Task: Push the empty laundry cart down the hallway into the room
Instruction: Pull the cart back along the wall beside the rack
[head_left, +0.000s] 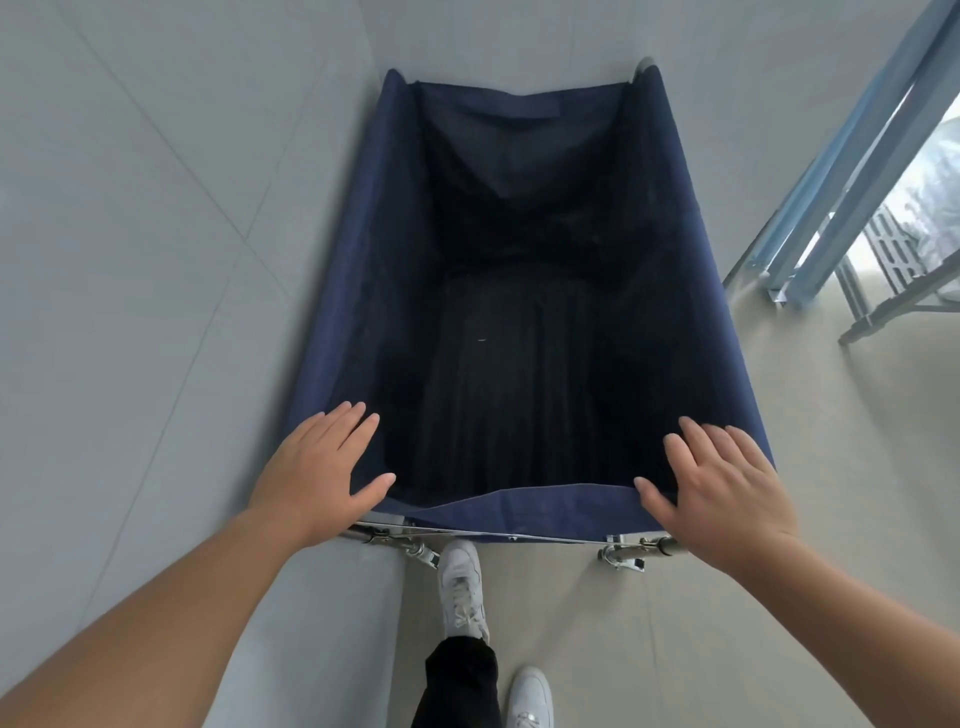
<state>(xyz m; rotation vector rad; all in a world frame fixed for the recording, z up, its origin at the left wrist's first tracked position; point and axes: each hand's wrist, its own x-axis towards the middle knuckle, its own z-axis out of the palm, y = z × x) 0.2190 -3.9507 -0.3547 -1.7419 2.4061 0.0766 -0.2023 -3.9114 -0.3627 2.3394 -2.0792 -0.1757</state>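
A laundry cart (343, 291) with a dark blue fabric liner on a metal frame fills the middle of the view, and its inside is dark and empty. My left hand (322, 467) rests flat on the near left corner of the rim, fingers spread. Flat on the near right corner lies my right hand (722, 488), fingers also spread. Neither hand wraps around the rim. The metal frame and two caster fittings (623, 556) show under the near edge.
A grey tiled wall (130, 260) runs close along the cart's left side. At the upper right stands a pale blue metal frame (841, 171) with a grey rack (893, 270). Beige floor (779, 597) extends to the right. My white shoes (462, 587) are behind the cart.
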